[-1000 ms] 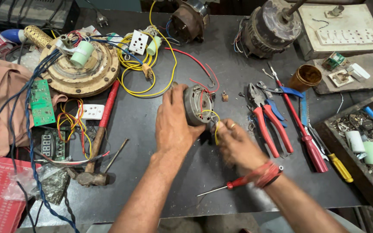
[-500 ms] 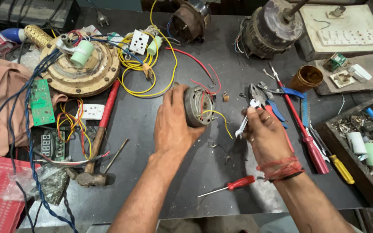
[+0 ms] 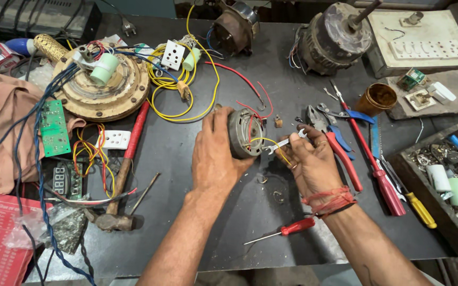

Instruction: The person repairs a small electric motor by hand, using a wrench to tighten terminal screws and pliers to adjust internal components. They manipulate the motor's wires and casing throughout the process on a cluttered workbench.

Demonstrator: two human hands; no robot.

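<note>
A small grey electric motor [image 3: 246, 132] with red and yellow wires stands on its side in the middle of the dark workbench [image 3: 186, 212]. My left hand [image 3: 216, 156] grips it from the left. My right hand [image 3: 309, 161] holds a small silver spanner [image 3: 284, 142], whose open end points at the motor's right face. A red thread band circles my right wrist. A small red-handled screwdriver [image 3: 284, 232] lies on the bench below my hands.
Red-handled pliers [image 3: 335, 143], blue-handled cutters and long screwdrivers [image 3: 369, 159] lie to the right. A hammer [image 3: 123, 169], a brass fan plate [image 3: 99, 90], circuit boards and yellow wires sit left. Two larger motors [image 3: 335, 37] stand at the back. A parts tray [image 3: 441, 180] is far right.
My right hand moved right toward the tools, picked up the silver spanner, and has brought it back to the motor. My left hand stayed on the motor.
</note>
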